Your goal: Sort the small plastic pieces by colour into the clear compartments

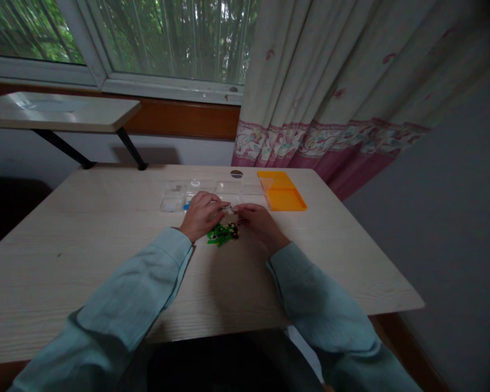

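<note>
Just above a small pile of green, yellow and dark brown plastic pieces [222, 234], my two hands meet with their fingertips close together. My left hand [203, 214] is closed, thumb and fingers pinched around something small and pale. From the other side my right hand [258, 220] also pinches at the same spot; what lies in its fingertips is too small to name. Behind the hands lies a clear compartment box [202, 186], partly covered by them. A bit of blue [187, 206] shows in it beside my left hand.
An orange divided tray [286, 197] lies to the right of the clear box, whose right end overlaps it. A round hole cover [237, 174] sits near the table's back edge. At the back left stands a raised shelf [106, 117] on black legs. A curtain [286, 109] hangs behind.
</note>
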Demonstrator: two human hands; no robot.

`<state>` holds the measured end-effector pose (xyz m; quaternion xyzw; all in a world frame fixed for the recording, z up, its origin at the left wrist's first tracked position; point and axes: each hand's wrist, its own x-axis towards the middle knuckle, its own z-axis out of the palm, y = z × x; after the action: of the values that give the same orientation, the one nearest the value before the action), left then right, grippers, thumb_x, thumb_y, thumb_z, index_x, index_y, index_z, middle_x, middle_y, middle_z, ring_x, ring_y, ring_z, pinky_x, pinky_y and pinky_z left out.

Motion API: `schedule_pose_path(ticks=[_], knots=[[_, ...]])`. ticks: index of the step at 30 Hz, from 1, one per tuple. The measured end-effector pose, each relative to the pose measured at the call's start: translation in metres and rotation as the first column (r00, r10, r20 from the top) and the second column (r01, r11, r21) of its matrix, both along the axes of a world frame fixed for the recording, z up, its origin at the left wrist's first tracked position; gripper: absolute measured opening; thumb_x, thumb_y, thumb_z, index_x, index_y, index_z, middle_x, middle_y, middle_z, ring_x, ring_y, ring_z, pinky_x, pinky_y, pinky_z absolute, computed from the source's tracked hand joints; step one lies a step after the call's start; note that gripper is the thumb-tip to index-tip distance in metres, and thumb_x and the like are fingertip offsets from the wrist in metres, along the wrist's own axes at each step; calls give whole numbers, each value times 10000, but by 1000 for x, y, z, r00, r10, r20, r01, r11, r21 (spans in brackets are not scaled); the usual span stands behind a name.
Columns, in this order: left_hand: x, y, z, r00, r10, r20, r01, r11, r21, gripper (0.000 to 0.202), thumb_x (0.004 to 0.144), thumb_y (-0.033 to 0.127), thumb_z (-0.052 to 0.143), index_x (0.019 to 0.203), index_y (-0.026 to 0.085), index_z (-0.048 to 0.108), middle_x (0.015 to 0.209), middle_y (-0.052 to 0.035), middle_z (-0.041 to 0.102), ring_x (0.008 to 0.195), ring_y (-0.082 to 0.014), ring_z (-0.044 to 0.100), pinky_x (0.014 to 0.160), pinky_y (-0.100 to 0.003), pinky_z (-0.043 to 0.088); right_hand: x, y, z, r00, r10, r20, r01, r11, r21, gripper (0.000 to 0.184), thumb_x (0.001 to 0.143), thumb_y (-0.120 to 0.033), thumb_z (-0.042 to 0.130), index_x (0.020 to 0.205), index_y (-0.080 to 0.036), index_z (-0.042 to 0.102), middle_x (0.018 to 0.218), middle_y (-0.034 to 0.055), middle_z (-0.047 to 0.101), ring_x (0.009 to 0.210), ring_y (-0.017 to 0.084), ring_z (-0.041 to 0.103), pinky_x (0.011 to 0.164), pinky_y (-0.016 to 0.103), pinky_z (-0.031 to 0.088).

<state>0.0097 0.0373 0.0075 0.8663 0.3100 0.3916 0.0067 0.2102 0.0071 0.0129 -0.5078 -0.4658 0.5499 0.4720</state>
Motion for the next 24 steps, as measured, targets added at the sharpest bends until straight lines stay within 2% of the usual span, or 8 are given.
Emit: schedule_pose_path(ticks=[9, 15, 18, 21, 24], knots=[[0, 2, -3, 1000, -22, 7, 22, 999, 36, 197, 889, 345, 602, 1050, 275, 694, 958, -43, 657, 952, -196, 524, 860, -372, 410, -7, -6, 7, 997, 59, 44, -59, 998, -2, 303, 670, -428, 723, 794, -151, 713, 714, 22, 663, 585, 106, 533, 571, 257, 424], [0, 3, -3, 999, -36, 13, 35, 998, 61, 203, 887, 340, 610, 1062, 279, 693, 938, -39, 659, 929, -184, 536, 829, -356, 407, -5, -5, 2, 997, 65, 33, -64, 998, -5, 309, 645, -429, 737, 789, -157, 722, 654, -9, 623, 545, 82, 453, 523, 232, 332], [0, 3, -2, 999, -42, 28, 40, 997, 73, 161, 878, 342, 622, 992, 268, 710, 920, -35, 661, 913, -182, 537, 820, -351, 408, -5, -3, -1, 996, 79, 41, -80, 997, 13, 325, 650, -445, 732, 802, -158, 733, 664, -7, 635, 540, 78, 445, 521, 229, 325], [-1, 4, -2, 999, -40, 32, 38, 997, 61, 139, 875, 345, 625, 933, 259, 718, 909, -35, 662, 908, -184, 536, 823, -357, 411, -2, -2, -1, 993, 72, 96, -75, 997, 28, 320, 670, -446, 710, 823, -167, 741, 699, 3, 660, 550, 85, 474, 531, 229, 352], [-2, 5, -3, 999, -1, 46, 0, 1000, 21, 151, 877, 353, 619, 933, 257, 720, 903, -39, 659, 912, -191, 530, 839, -370, 413, 6, -1, 5, 969, 15, 246, -35, 996, 81, 299, 704, -434, 678, 825, -167, 740, 713, 11, 673, 562, 100, 512, 543, 237, 386]])
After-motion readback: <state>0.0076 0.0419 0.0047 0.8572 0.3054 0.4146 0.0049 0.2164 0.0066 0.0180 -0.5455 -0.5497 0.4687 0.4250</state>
